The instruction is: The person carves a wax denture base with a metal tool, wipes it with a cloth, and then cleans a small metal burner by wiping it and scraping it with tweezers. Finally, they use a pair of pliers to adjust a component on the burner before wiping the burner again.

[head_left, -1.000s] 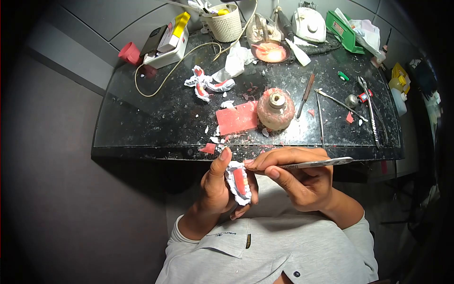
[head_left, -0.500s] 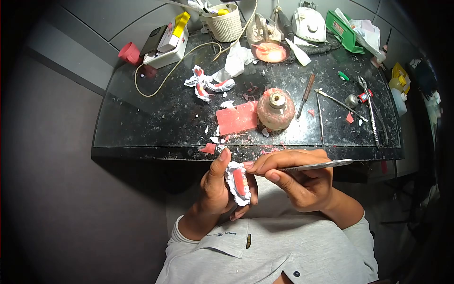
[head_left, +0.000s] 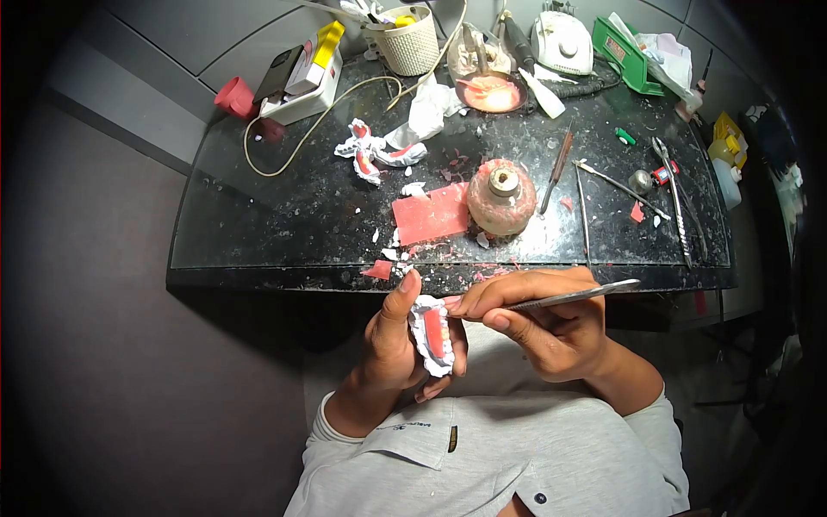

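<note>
My left hand [head_left: 392,345] grips a white plaster dental cast [head_left: 431,336] with a pink wax rim, held below the table's front edge with the thumb up along its left side. My right hand [head_left: 543,323] pinches a slim metal carving tool [head_left: 568,298] like a pen. The tool's tip touches the top of the cast and its handle points right.
A dark speckled table [head_left: 258,224] carries a pink wax sheet [head_left: 431,215], a round spirit burner [head_left: 501,196], more casts [head_left: 375,155], several metal instruments [head_left: 620,185], a basket [head_left: 405,39], a bowl [head_left: 491,93], a cable and wax chips.
Both hands stay almost still; the tool's handle end has tipped slightly upward and the view has shifted a little.
</note>
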A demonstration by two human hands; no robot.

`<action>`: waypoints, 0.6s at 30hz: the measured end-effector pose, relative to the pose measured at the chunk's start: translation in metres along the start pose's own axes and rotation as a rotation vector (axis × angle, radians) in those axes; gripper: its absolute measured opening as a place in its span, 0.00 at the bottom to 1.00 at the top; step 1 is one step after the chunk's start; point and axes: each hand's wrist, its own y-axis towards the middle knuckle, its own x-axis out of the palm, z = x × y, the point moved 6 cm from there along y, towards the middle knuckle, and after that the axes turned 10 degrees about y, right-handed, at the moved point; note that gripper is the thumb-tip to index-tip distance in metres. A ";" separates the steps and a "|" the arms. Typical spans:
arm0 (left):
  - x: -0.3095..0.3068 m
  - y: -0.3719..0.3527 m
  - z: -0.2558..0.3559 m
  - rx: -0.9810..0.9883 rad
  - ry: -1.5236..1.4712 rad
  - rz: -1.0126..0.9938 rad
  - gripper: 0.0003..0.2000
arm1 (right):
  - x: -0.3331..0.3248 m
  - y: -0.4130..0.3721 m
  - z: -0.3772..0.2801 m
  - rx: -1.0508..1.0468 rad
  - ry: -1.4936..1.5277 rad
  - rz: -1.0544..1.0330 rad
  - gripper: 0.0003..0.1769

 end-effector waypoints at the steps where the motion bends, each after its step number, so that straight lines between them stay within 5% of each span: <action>1: 0.001 0.000 0.001 -0.007 0.000 0.009 0.44 | 0.000 0.000 0.000 0.003 0.012 -0.003 0.09; 18: 0.002 0.001 0.002 -0.019 0.006 0.023 0.46 | 0.000 0.002 -0.002 -0.001 -0.020 0.006 0.09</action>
